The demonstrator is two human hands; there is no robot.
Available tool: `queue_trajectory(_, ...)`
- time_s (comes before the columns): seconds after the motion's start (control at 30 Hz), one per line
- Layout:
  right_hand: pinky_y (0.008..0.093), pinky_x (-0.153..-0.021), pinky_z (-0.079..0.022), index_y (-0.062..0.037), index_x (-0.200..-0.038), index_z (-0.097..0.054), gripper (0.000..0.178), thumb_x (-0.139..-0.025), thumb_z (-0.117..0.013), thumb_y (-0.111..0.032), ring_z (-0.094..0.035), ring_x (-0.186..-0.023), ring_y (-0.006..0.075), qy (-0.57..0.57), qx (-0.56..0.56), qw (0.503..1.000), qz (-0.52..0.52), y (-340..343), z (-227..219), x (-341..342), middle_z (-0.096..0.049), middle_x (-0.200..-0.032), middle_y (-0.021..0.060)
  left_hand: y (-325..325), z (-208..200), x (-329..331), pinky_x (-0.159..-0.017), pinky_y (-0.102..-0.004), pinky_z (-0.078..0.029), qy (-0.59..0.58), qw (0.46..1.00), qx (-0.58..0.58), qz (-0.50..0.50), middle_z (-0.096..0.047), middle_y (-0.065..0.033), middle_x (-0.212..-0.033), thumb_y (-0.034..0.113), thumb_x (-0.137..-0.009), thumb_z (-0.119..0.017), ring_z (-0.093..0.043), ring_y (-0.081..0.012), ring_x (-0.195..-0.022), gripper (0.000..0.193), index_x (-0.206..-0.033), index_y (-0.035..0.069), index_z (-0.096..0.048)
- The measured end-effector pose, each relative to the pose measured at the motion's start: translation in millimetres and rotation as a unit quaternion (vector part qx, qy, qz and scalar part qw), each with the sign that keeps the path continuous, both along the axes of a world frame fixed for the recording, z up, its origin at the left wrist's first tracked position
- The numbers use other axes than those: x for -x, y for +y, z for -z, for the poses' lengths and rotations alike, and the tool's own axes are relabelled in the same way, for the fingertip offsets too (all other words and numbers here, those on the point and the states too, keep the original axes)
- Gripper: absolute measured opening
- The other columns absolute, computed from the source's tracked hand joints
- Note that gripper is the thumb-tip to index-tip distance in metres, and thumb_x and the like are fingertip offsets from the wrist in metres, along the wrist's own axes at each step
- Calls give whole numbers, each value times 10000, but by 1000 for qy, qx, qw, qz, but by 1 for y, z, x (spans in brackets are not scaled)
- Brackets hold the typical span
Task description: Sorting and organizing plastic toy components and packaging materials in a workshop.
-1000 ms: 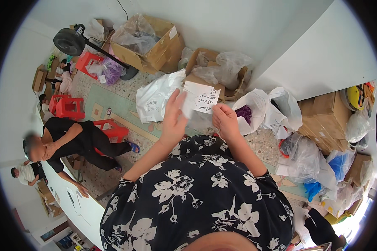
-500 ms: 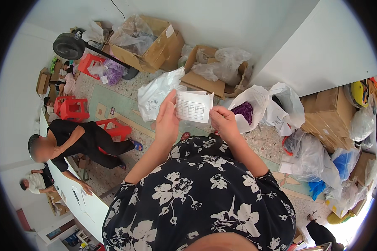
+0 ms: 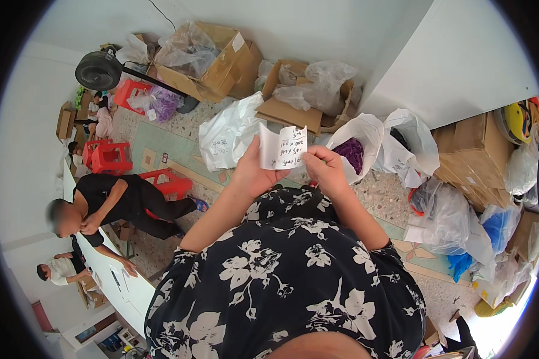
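In front of me I hold a white paper slip (image 3: 290,153) with dark handwriting on the face that shows. The slip curves along its left part and may be more than one sheet. My left hand (image 3: 253,172) is closed on its left side, thumb up along the edge and fingers beneath. My right hand (image 3: 328,170) pinches its right edge between thumb and forefinger. Just beyond my left hand, a white plastic bag (image 3: 229,133) lies on the floor. Past my right hand stands an open white sack (image 3: 365,134) with purple material (image 3: 348,157) inside.
Cardboard boxes (image 3: 233,69) with clear plastic bags line the wall, beside a black fan (image 3: 99,70). Red stools (image 3: 111,158) stand at the left. A person in black (image 3: 111,200) sits by a long white table (image 3: 123,293). Bags and boxes (image 3: 467,161) crowd the right.
The slip has gone from showing a printed table to showing handwriting. My left hand has shifted lower around it, while my right hand still pinches the right edge.
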State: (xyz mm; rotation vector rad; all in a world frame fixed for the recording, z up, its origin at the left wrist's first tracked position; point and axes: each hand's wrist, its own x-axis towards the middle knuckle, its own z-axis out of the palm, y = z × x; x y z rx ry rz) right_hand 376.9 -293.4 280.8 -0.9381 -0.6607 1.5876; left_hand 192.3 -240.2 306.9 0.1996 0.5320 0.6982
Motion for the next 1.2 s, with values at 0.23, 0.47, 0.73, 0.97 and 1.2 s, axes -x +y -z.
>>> queue_trajectory(0.23,199,-408,-226,-5,-870,-583,68,-883,-553,-65,-312,-434,25,16,30,998,48,-6,11,-8,-425,-564,-55,8,-18,-17,-859,-406,-522,64,998,-24,-12,-543,-127,-1225,395,-953,-358,-567,-277,-1097,486,-1261,28,-439)
queue_trajectory(0.47,203,-392,-219,-18,-802,-558,88,-883,-539,-48,-312,-416,32,-12,54,992,116,-2,11,11,-416,-543,-51,29,5,6,-910,-421,-478,85,995,-49,-13,-554,-130,-1211,308,-939,-419,-555,-283,-1107,413,-1232,22,-474)
queue_trajectory(0.73,198,-393,-226,-27,-803,-586,78,-864,-586,-76,-331,-424,19,-41,78,973,216,16,8,76,-432,-536,-61,75,11,49,-861,-397,-466,114,993,-16,10,-585,-111,-1116,188,-916,-454,-578,-239,-1011,338,-1192,-1,-501)
queue_trajectory(0.97,200,-400,-227,-43,-774,-598,128,-872,-585,-125,-333,-433,23,-10,127,952,279,20,20,156,-435,-529,-63,97,42,106,-817,-343,-478,167,958,-162,165,-620,-93,-1048,139,-883,-560,-604,-207,-954,240,-1081,9,-530)
queue_trajectory(1.2,179,-526,-378,-28,-1016,-615,226,-838,-634,-166,-476,-599,41,-353,98,871,327,-32,29,191,-584,-778,-17,75,60,95,-841,-353,-486,180,950,-45,253,-611,-108,-1073,79,-880,-560,-605,-213,-971,245,-1110,6,-518)
